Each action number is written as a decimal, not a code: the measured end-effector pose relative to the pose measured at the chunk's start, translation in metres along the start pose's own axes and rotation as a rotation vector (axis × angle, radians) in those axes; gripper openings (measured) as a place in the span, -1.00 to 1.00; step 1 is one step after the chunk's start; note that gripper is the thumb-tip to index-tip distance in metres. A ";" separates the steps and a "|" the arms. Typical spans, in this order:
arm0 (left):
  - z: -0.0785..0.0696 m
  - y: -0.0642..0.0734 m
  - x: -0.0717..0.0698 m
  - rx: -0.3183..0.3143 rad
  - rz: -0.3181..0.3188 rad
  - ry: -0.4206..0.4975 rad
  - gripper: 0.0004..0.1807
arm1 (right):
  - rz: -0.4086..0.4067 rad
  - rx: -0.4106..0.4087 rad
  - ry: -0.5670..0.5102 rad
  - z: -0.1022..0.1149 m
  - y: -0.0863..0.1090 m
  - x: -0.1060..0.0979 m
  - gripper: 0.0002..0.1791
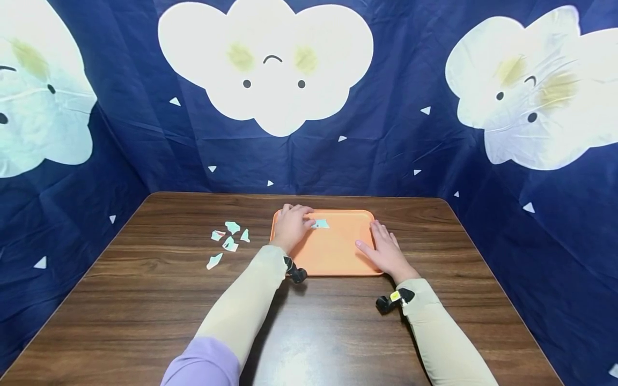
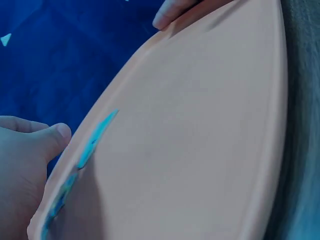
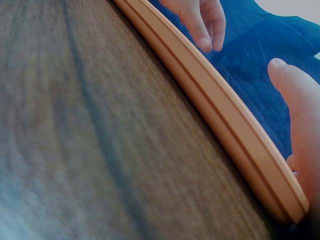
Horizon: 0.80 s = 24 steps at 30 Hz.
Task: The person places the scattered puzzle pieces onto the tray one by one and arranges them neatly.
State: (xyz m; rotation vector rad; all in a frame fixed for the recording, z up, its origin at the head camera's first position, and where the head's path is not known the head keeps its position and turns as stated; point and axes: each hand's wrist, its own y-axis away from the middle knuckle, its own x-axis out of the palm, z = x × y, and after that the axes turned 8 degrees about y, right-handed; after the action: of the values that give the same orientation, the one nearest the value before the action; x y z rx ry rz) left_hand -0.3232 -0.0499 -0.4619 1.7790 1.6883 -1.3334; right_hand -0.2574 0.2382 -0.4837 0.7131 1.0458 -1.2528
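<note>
My left hand (image 1: pixel 292 228) hovers over the left part of an orange tray (image 1: pixel 338 252), its fingers bent loosely and nothing visible between them. Beside its fingertips a light-blue torn paper piece (image 1: pixel 322 223) lies in the tray near the far rim. The left wrist view shows this light-blue piece (image 2: pixel 97 140) end to end with a darker patterned piece (image 2: pixel 62 197); the hand hides that second one from the head camera. My right hand (image 1: pixel 388 252) rests at the tray's right rim, fingers extended along the outside and thumb over the inside.
Left of the tray, several torn paper pieces (image 1: pixel 230 244) lie scattered on the brown wooden table (image 1: pixel 145 300). A dark blue curtain (image 1: pixel 289 161) with white clouds surrounds the table's back and sides.
</note>
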 end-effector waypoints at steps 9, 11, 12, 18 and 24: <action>0.023 0.012 -0.030 -0.048 -0.056 -0.007 -0.62 | 0.002 -0.001 -0.014 0.003 0.001 -0.002 0.03; 0.029 0.015 -0.036 -0.055 -0.073 -0.001 -0.63 | 0.000 0.001 -0.009 0.003 0.001 -0.002 0.03; 0.033 0.017 -0.039 -0.058 -0.083 0.002 -0.63 | -0.001 0.001 -0.005 0.003 0.001 -0.001 0.02; 0.051 0.023 -0.053 -0.079 -0.126 0.006 -0.68 | 0.001 0.001 0.002 0.000 0.001 -0.001 0.02; 0.071 0.030 -0.069 -0.117 -0.148 -0.002 -0.65 | 0.002 0.001 0.008 0.000 0.000 0.000 0.02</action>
State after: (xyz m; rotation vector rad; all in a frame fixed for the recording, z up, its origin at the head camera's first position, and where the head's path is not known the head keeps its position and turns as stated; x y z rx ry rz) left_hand -0.3132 -0.1526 -0.4524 1.6144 1.8880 -1.2659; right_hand -0.2574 0.2381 -0.4837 0.7205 1.0507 -1.2495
